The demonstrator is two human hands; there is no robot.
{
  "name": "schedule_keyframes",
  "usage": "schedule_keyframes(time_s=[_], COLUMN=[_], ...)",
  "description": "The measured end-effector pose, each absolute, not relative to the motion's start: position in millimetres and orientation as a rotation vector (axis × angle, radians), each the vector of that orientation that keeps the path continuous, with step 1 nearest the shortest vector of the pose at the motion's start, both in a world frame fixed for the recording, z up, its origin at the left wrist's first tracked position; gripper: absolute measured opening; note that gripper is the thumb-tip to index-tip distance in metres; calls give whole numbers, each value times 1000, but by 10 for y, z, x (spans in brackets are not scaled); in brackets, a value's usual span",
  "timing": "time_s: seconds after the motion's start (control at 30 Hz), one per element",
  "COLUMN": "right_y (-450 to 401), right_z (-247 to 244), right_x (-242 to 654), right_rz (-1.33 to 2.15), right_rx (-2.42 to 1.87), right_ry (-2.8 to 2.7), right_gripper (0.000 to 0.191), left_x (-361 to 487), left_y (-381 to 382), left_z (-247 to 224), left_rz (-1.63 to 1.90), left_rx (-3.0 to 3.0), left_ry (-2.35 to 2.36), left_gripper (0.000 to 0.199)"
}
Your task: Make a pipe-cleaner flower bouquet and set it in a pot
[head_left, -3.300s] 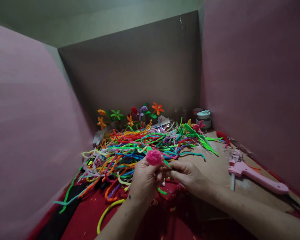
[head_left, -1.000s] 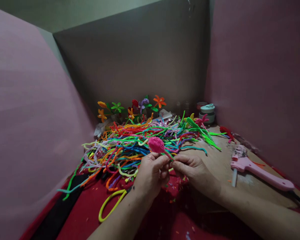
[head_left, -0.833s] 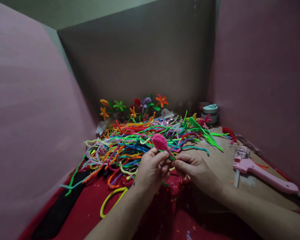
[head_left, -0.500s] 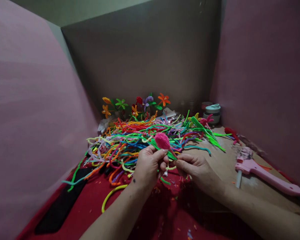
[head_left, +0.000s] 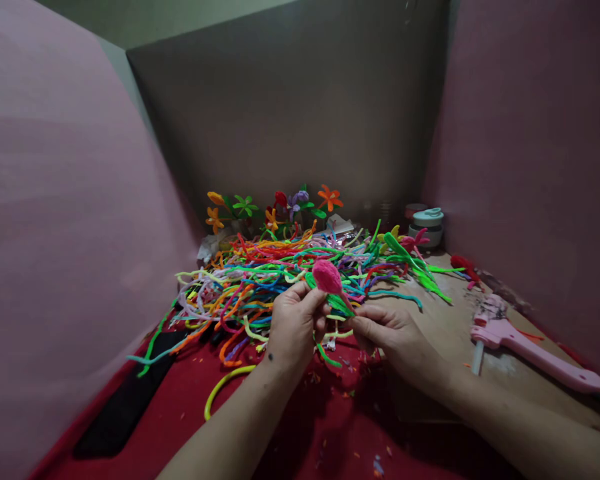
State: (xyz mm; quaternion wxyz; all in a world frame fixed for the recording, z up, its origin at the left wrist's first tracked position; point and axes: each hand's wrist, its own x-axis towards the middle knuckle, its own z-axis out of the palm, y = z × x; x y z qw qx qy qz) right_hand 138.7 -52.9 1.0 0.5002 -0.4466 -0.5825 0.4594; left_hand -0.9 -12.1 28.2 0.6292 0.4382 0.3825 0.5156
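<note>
A pink fuzzy pipe-cleaner flower bud (head_left: 327, 277) on a pink stem is held up between my hands. Against its stem lies a green pipe-cleaner leaf (head_left: 339, 305). My left hand (head_left: 299, 319) is closed, thumb and fingers pinching the leaf and flower just below the bud. The lower end of the stem and the leaf's tip are pinched by the thumb and forefinger of my right hand (head_left: 384, 331). Just behind the hands spreads a large heap of coloured pipe cleaners (head_left: 275, 267).
A pink glue gun (head_left: 525, 350) rests on a cardboard sheet (head_left: 445, 333) at right. Finished pipe-cleaner flowers (head_left: 330, 197) stand behind the heap. A lidded cup (head_left: 427, 227) is at back right. A black flat object (head_left: 125, 407) lies on the red cloth (head_left: 180, 427) at left.
The left fingers have shifted slightly, and more of the green leaf now shows along the stem. The bud has moved a little up. Both hands keep their pinch.
</note>
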Motion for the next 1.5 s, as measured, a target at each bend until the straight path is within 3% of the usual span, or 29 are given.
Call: schedule_keyframes(time_s=[0.33, 0.9, 1.5], right_y=[-514, -539, -502], right_z=[-37, -37, -38], right_x=[1412, 1377, 1409], right_rz=[1085, 1249, 1135], right_rx=[-1045, -1033, -1006], right_ry=[-1427, -1371, -1390], right_gripper=[35, 31, 38], left_x=[-55, 33, -157], left_y=[-145, -237, -45], left_z=[314, 289, 319], left_rz=[1033, 1094, 1102], left_rx=[951, 979, 907], left_ry=[751, 868, 667], left_gripper=[15, 20, 15])
